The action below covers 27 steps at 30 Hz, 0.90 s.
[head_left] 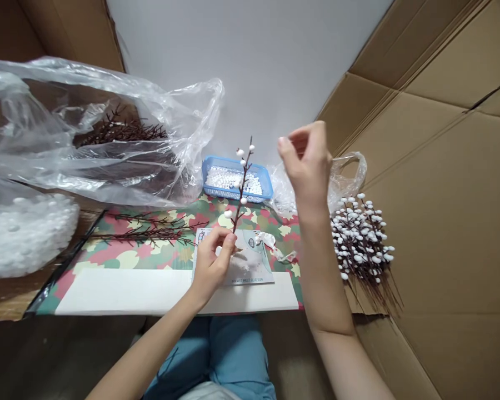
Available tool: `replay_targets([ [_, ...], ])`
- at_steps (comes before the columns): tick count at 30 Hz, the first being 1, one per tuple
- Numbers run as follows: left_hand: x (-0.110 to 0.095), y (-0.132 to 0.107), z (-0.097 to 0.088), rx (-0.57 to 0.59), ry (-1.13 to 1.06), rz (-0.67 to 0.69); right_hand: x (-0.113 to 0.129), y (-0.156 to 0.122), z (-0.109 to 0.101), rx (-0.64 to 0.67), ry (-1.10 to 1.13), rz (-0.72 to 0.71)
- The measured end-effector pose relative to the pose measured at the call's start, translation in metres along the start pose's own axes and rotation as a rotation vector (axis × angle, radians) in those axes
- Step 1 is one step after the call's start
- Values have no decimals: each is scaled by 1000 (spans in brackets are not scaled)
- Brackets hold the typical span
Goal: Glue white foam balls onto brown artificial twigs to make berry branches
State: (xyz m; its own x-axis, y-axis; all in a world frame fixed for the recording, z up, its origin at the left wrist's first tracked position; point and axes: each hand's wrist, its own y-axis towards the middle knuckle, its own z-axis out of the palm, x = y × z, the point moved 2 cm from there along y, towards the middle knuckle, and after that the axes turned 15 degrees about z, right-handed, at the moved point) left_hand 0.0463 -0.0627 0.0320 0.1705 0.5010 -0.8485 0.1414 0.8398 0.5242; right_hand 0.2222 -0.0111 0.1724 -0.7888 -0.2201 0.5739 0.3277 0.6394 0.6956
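Observation:
My left hand pinches the lower stem of a brown artificial twig, which stands nearly upright with several white berries on its side shoots. Raised to the right of the twig and apart from it, my right hand has thumb and forefinger drawn together; anything between them is too small or hidden to make out. Behind the twig sits a blue plastic basket with small white berries in it. Under my left hand lies a flat printed sheet or box with the words hot melt glue gun.
Bare brown twigs lie left on the camouflage cloth, near a white strip. A clear bag holds more twigs; another bag of white berries is far left. Finished berry twigs lie right, beside cardboard walls.

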Motion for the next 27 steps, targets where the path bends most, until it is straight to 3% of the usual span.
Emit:
replay_targets([
  [3, 3, -2, -20, -51, 37, -8, -24, -35, 0, 63, -77, 71],
  [4, 5, -3, -27, -64, 54, -15, -33, -52, 4, 161, -139, 102],
  [7, 11, -11, -44, -83, 90, -55, -57, -111, 23, 617, -336, 173],
  [10, 17, -20, -52, -96, 108, -90, -61, -148, 33, 823, -402, 211],
  [15, 25, -31, -52, -70, 160, -125, -48, -160, 42, 847, -469, 105],
  [18, 28, -34, -52, -53, 172, -147, -52, -159, 47, 789, -373, 129],
  [23, 31, -38, -53, -44, 167, -137, -66, -158, 45, 644, -24, 306],
  [27, 32, -39, -52, -37, 188, -118, -72, -162, 38, 476, 319, 579],
])
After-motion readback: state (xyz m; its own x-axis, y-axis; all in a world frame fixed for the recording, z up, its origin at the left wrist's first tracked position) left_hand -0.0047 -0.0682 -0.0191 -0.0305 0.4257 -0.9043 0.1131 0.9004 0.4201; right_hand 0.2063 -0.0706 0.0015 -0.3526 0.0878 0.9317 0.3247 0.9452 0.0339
